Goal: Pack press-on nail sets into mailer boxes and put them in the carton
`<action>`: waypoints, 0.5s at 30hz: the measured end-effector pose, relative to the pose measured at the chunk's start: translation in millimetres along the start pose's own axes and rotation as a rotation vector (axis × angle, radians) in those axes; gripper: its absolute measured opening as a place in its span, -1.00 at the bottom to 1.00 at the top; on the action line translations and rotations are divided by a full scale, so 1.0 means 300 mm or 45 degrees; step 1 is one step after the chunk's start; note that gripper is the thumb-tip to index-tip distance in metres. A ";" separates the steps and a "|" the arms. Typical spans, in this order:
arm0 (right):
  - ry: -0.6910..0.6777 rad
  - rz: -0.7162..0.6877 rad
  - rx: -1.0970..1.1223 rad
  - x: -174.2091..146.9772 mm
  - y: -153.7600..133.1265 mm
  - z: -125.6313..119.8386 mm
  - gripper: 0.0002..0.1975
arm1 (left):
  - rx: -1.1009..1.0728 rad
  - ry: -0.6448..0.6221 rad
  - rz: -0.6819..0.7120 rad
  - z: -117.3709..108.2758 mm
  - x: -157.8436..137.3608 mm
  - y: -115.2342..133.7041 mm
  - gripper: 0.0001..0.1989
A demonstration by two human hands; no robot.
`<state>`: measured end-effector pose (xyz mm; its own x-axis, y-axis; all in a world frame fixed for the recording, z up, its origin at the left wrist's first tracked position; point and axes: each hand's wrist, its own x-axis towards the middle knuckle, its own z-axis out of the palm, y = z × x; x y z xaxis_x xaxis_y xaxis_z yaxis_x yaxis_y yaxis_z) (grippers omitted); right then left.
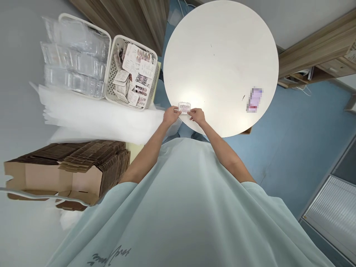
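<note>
The small clear case (184,108) lies at the near edge of the white counter (221,59), between left hand (170,115) and right hand (197,115), long axis side to side; each pinches one end, nearly closed, neither nearer.

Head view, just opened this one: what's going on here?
A person's left hand and right hand hold a small clear case, pinkish pieces showing in it, at the near edge of a round white table. To the left, one basket holds cards, another clear plastic packaging; brown cardboard boxes sit nearer the person.
</note>
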<state>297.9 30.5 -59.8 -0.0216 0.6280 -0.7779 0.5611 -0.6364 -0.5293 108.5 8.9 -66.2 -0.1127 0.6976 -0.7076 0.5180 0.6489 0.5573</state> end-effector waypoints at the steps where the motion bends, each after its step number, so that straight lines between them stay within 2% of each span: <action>1: 0.002 0.029 -0.058 0.014 0.008 0.008 -0.89 | 0.028 -0.021 -0.011 0.011 0.011 -0.007 -0.64; 9: 0.037 0.108 -0.227 0.041 0.060 0.053 -0.74 | 0.051 -0.042 -0.066 0.064 0.019 -0.032 -0.57; 15: -0.019 0.086 -0.321 -0.006 0.053 0.032 -0.62 | -0.060 -0.060 0.008 0.030 -0.065 -0.039 -0.55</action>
<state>298.9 14.9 -70.2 0.0118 0.5799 -0.8146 0.7500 -0.5439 -0.3764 112.4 -15.1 -62.8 -0.0685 0.6873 -0.7231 0.4783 0.6587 0.5808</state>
